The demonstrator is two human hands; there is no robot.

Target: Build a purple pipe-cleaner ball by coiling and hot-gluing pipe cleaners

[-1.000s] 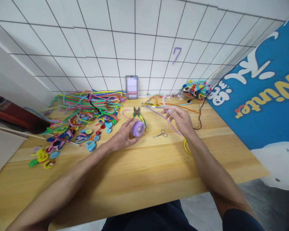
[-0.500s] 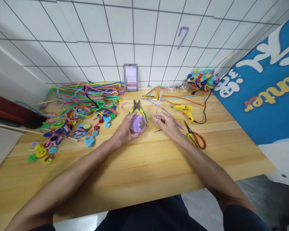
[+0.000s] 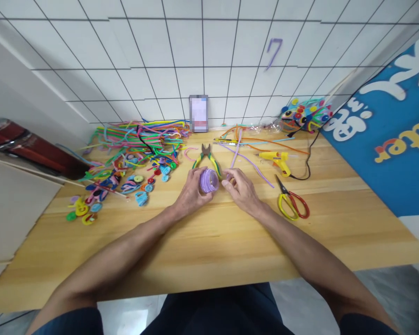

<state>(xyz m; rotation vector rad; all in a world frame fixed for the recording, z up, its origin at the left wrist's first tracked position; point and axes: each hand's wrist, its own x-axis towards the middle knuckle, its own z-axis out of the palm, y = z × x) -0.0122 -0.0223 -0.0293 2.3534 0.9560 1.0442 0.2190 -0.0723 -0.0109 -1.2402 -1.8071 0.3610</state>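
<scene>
Red-and-yellow-handled metal scissors: blades pointed away from the body; accidental contact is best avoided.
Left hand: fingers curled around a small, clear, rounded, purple-banded container; a light grip is advised, so that the fuzzy bands are not crushed.
Right hand: fingertips pinched on the near end of a thin, fuzzy purple strip; exact contact is partly hidden.
Container position: in the left hand, clear face turned rightward; whether the pale wooden tabletop is touched cannot be told.
Strip handling: even tension is judged best, since kinks could leave gaps.
Green-and-yellow-handled metal pliers: lying just beyond the container; snagging of the strip there should be avoided.
</scene>
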